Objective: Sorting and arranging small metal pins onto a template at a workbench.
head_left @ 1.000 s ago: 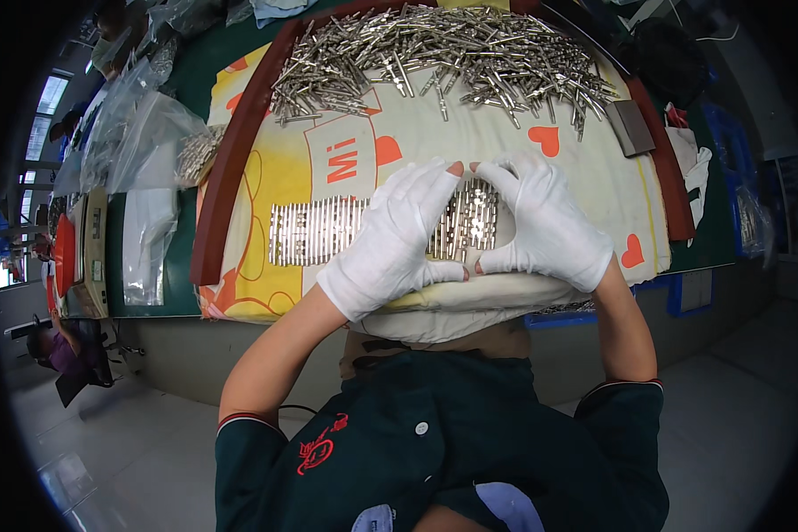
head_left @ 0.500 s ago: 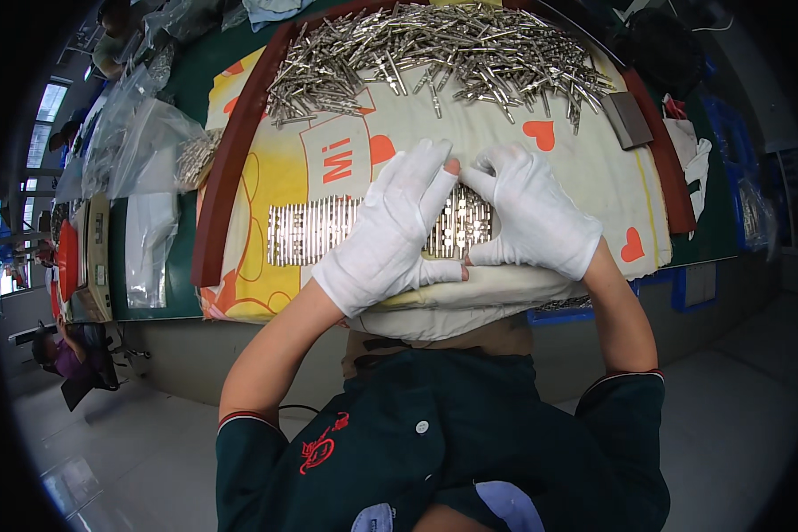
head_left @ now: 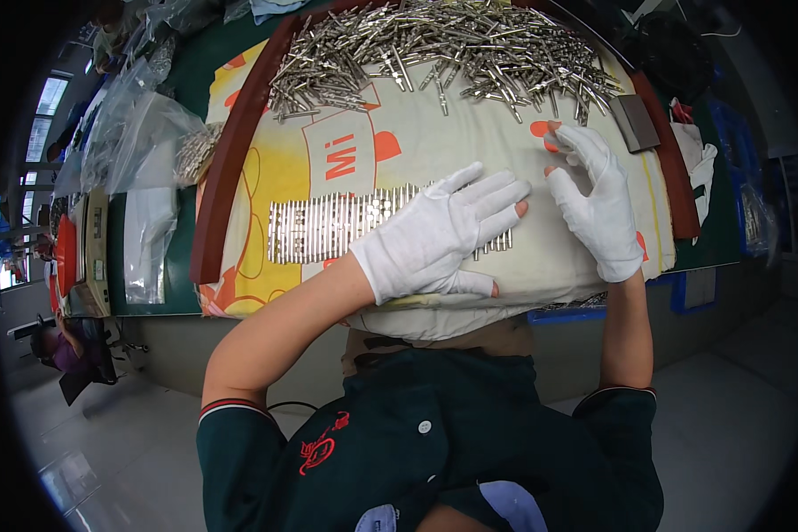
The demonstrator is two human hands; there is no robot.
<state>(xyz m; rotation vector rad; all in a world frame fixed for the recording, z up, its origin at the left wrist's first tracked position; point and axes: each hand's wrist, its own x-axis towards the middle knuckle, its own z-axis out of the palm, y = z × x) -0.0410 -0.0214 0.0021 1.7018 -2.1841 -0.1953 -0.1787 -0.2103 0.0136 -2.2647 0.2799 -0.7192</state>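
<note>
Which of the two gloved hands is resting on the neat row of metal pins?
The left white-gloved hand lies flat on the lined-up row of metal pins; the right white-gloved hand hovers beside it.

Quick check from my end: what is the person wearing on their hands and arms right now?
Both the left hand and the right hand wear white fabric gloves with the fingertips cut off. The forearms are bare. Short dark green sleeves end in cuffs trimmed with red and white stripes.

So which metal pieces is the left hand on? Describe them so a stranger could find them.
Start from the cream and yellow cloth on the green table. Near its front edge, a neat row of pins lies side by side under the gloved left hand. Unlike the loose pile at the far edge, these are aligned, parallel and touching.
</note>
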